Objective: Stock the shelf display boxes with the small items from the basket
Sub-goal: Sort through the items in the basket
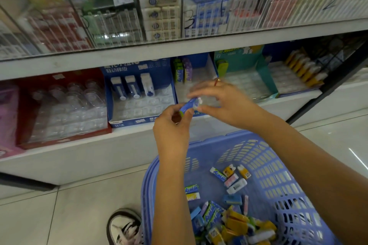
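A blue plastic basket point(262, 157) stands on the floor below me, holding several small erasers point(233, 219) in blue, yellow and white wrappers. My left hand point(172, 127) pinches the lower end of a small blue-wrapped eraser point(188, 105). My right hand point(225, 101) pinches its upper white end. Both hands are in front of the low shelf, just before a blue display box point(196, 77) with a few upright erasers at its back. Left of it a blue display box point(139, 93) holds three white push erasers in a clear tray.
A red display box point(59, 105) with clear cups sits at the left of the low shelf, a teal box point(247, 73) and yellow items to the right. The upper shelf point(179, 45) carries clear bins of stationery. My shoe point(124, 226) is beside the basket on the tiled floor.
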Demonstrator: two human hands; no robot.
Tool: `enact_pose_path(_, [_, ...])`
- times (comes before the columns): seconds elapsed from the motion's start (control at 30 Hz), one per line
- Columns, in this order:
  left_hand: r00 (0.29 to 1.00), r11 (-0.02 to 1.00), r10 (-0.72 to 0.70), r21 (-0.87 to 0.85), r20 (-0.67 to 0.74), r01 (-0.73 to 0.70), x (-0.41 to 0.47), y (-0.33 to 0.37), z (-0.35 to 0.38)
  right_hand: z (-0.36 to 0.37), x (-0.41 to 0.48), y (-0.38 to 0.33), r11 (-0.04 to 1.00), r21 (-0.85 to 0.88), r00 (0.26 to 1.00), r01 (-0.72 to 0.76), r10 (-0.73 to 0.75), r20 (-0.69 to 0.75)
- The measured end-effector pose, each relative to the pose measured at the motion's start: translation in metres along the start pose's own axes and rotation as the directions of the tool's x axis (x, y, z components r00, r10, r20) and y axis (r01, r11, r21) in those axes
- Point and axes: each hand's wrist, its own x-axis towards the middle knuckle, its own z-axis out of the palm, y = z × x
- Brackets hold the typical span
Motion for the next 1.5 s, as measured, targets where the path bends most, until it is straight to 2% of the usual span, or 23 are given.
enact_pose_path(0.07, [0.997, 0.997, 0.070, 0.042, -0.017, -0.069, 0.001, 0.006, 0.001, -0.003, -0.001, -0.004, 0.990, -0.127, 0.998, 0.061, -0.060, 0.009])
enact_pose_path(0.17, [0.992, 0.992, 0.121, 0.017, -0.018, -0.121, 0.002, 0.016, 0.006, -0.010, 0.010, -0.003, 0.987, -0.152, 0.998, 0.060, -0.060, 0.002])
enact_pose_path(0.23, [0.986, 0.985, 0.159, 0.065, 0.046, -0.161, 0.002, 0.020, 0.012, -0.013, 0.020, 0.004, 0.992, -0.124, 0.999, 0.004, -0.008, -0.034])
enact_pose_path(0.27, [0.980, 0.972, 0.165, 0.148, 0.111, -0.181, 0.002, 0.020, 0.017, -0.013, 0.025, 0.008, 0.995, -0.094, 0.997, -0.031, 0.025, -0.067])
enact_pose_path(0.33, [0.951, 0.891, 0.135, 0.386, 0.277, -0.239, 0.002, 0.015, 0.028, -0.010, 0.041, 0.016, 0.992, -0.037, 0.985, -0.116, 0.111, -0.130])
enact_pose_path(0.4, [0.915, 0.758, 0.083, 0.571, 0.395, -0.315, -0.001, 0.007, 0.034, -0.005, 0.059, 0.021, 0.985, 0.002, 0.972, -0.172, 0.170, -0.159])
enact_pose_path(0.5, [0.892, 0.646, 0.069, 0.661, 0.447, -0.381, -0.004, -0.001, 0.036, 0.002, 0.078, 0.020, 0.986, -0.020, 0.974, -0.166, 0.161, -0.159])
enact_pose_path(0.73, [0.876, 0.636, 0.089, 0.650, 0.474, -0.416, -0.002, -0.007, 0.031, 0.002, 0.100, 0.012, 0.954, -0.282, 0.991, -0.105, 0.124, 0.049])
enact_pose_path(0.97, [0.871, 0.643, 0.100, 0.637, 0.481, -0.425, -0.001, -0.010, 0.031, -0.007, 0.104, 0.009, 0.949, -0.290, 0.974, -0.121, 0.170, 0.151])
enact_pose_path(1.07, [0.871, 0.653, 0.113, 0.625, 0.478, -0.428, -0.001, -0.011, 0.031, -0.001, 0.103, 0.009, 0.958, -0.264, 0.982, -0.110, 0.146, 0.122])
enact_pose_path(1.2, [0.866, 0.662, 0.121, 0.611, 0.485, -0.435, 0.000, -0.012, 0.031, 0.005, 0.104, 0.015, 0.970, -0.202, 0.991, -0.133, 0.131, -0.024])
enact_pose_path(1.4, [0.854, 0.677, 0.134, 0.583, 0.502, -0.449, 0.001, -0.016, 0.031, 0.013, 0.098, 0.024, 0.945, -0.310, 0.990, -0.110, 0.077, -0.117])
enact_pose_path(1.43, [0.847, 0.697, 0.143, 0.556, 0.512, -0.454, 0.000, -0.016, 0.030, 0.013, 0.094, 0.023, 0.945, -0.309, 0.990, -0.108, 0.075, -0.117])
enact_pose_path(1.5, [0.850, 0.802, 0.206, 0.414, 0.485, -0.431, -0.006, -0.014, 0.028, 0.008, 0.081, 0.019, 0.956, -0.266, 0.987, -0.124, 0.090, -0.136])
